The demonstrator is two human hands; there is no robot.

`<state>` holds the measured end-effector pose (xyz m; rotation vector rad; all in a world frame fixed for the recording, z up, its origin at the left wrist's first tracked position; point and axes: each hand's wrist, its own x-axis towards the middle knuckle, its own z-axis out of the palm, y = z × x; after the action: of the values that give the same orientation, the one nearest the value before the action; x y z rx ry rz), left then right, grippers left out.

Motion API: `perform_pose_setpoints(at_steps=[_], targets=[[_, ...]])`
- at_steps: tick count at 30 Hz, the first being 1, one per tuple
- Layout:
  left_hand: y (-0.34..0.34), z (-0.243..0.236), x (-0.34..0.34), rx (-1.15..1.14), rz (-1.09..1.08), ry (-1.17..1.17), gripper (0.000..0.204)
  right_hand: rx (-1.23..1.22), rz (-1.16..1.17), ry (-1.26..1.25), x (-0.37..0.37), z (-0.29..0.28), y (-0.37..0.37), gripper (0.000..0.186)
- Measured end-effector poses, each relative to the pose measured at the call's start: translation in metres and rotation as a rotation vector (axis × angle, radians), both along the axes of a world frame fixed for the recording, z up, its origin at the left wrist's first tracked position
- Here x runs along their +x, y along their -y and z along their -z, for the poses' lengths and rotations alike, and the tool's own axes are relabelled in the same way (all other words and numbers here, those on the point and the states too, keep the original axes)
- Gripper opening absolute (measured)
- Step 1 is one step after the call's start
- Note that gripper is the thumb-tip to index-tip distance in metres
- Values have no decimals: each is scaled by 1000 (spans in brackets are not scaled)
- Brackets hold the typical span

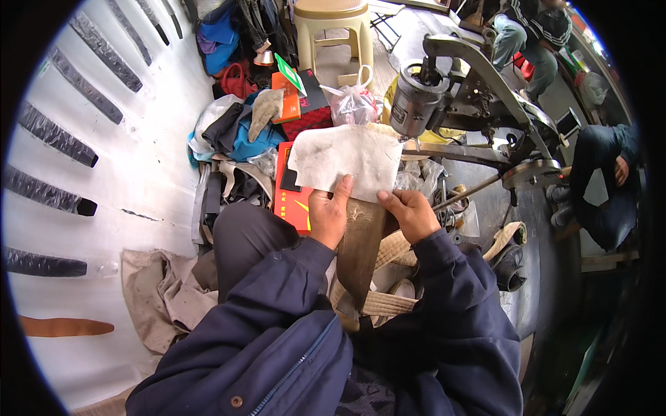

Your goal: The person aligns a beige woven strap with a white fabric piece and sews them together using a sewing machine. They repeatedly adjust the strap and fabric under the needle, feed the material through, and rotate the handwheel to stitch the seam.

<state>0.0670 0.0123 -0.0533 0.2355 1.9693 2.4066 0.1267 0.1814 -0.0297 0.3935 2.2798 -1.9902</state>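
Sheet (347,156), seemingly cloth, extends beyond both hands (328,218) (416,216).

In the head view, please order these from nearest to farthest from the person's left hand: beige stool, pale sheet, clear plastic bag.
1. Pale sheet: touching the left hand, under its thumb.
2. Clear plastic bag: beyond the sheet's far edge.
3. Beige stool: at the top of the view, beyond the bag.
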Motion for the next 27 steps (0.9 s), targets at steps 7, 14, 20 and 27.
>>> perform_pose_setpoints(at_steps=[7,14,20,27], targets=[[1,12,3,36,9,36,31,-132,-8,22,-1,17,2,35],[3,11,3,-4,58,49,34,-69,49,-25,0,4,13,35],[19,3,8,118,98,343,27,-28,131,-97,-3,11,24,34],[43,-26,92,-192,376,146,33,-42,151,-77,-10,23,25,37]])
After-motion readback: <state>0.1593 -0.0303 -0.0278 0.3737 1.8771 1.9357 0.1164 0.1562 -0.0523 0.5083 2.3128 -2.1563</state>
